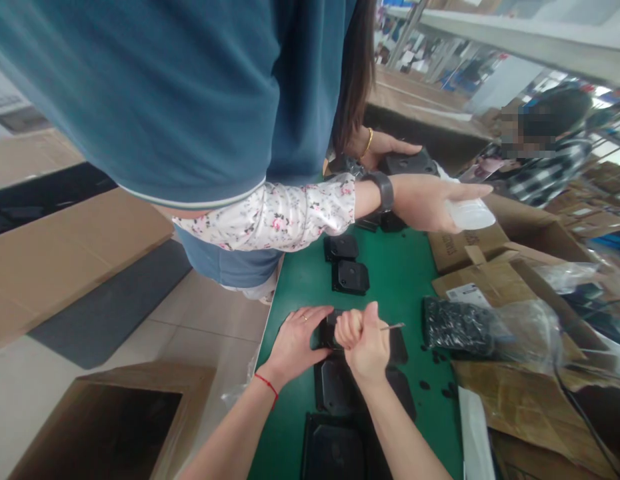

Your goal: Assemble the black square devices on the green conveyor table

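My left hand (300,337) grips a black plastic case (330,327) on the green table, thumb at its near side and fingers at its far side. My right hand (365,340) is closed in a fist over the same case. From that fist a thin metal tool (394,326) sticks out to the right; its kind cannot be made out. Closer to me, under my forearms, lie several more black cases (336,387) in two columns. Two smaller black cases (351,277) rest beyond my hands. The right fist hides part of the gripped case.
Ahead, a co-worker in a blue shirt (215,100) holds a white translucent piece (473,213) and a black case (410,162). Open cardboard boxes (520,293) and a plastic-wrapped black pack (455,325) line the table's right side. Small black pieces (424,385) are scattered nearby. A carton (115,413) stands lower left.
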Action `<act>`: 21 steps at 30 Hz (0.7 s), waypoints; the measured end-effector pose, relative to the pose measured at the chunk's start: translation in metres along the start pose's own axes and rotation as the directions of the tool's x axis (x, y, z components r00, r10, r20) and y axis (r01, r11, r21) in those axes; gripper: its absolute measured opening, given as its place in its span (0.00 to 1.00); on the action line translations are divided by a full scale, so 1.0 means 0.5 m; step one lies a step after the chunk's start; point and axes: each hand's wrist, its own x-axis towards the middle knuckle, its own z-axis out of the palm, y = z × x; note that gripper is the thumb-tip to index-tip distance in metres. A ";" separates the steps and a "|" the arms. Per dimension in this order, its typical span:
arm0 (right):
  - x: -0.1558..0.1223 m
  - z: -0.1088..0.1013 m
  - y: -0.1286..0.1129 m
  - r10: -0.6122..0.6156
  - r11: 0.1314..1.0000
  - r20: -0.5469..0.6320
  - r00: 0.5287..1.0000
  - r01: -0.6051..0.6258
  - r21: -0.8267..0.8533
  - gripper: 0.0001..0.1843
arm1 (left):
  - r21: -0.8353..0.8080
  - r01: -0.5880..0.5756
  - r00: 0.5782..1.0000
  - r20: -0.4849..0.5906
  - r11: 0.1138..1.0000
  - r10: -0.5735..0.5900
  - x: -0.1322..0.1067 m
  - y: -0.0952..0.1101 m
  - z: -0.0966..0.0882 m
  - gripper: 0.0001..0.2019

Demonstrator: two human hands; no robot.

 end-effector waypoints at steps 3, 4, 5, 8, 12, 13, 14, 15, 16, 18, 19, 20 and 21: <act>0.000 -0.003 0.001 0.022 0.999 0.003 1.000 -0.021 -0.042 0.36 | 0.010 0.001 1.000 -0.005 1.000 -0.001 0.000 0.001 0.000 0.37; -0.001 -0.003 -0.002 0.031 0.999 0.000 1.000 -0.031 -0.029 0.36 | 0.013 0.002 1.000 -0.003 1.000 -0.002 -0.001 0.001 0.000 0.37; -0.002 -0.003 -0.007 0.029 1.000 -0.006 1.000 -0.029 -0.006 0.36 | 0.015 0.004 1.000 0.001 1.000 -0.004 -0.001 0.002 0.000 0.37; -0.005 0.000 -0.015 -0.024 0.999 -0.029 0.999 0.025 0.038 0.35 | 0.015 0.005 1.000 0.008 1.000 -0.006 -0.001 0.001 0.000 0.39; -0.003 -0.001 -0.001 -0.030 0.996 0.011 0.999 0.031 -0.084 0.35 | 0.011 -0.003 1.000 -0.002 1.000 0.003 0.000 0.002 0.001 0.38; -0.001 -0.002 0.002 -0.013 0.996 0.011 1.000 0.014 -0.088 0.36 | 0.014 0.002 1.000 -0.001 1.000 -0.002 0.001 0.002 0.001 0.38; 0.001 -0.003 0.002 0.001 0.998 0.004 1.000 -0.001 -0.067 0.36 | 0.018 0.007 1.000 0.000 1.000 -0.007 0.001 0.002 0.001 0.38; 0.003 -0.004 0.001 0.006 1.000 -0.009 1.000 -0.007 -0.030 0.36 | 0.022 0.012 1.000 0.001 1.000 -0.012 0.002 0.003 0.001 0.38; 0.004 -0.005 -0.001 0.000 1.000 -0.021 1.000 0.000 0.007 0.35 | 0.024 0.015 1.000 0.002 1.000 -0.015 0.002 0.003 0.001 0.38; 0.003 -0.006 -0.005 -0.031 0.999 -0.027 0.999 0.032 0.032 0.35 | 0.021 0.011 1.000 0.000 1.000 -0.011 0.002 0.002 0.001 0.38; 0.002 -0.005 -0.005 -0.046 0.999 -0.022 0.999 0.046 0.017 0.35 | 0.019 0.008 1.000 -0.001 1.000 -0.008 0.002 0.001 0.002 0.38; 0.001 -0.005 -0.003 -0.049 0.999 -0.013 0.999 0.049 -0.007 0.35 | 0.018 0.005 1.000 -0.002 1.000 -0.005 0.002 0.001 0.002 0.39; 0.000 -0.005 -0.001 -0.040 0.999 -0.007 0.999 0.040 -0.034 0.35 | 0.017 0.002 1.000 -0.003 1.000 -0.002 0.002 0.000 0.002 0.39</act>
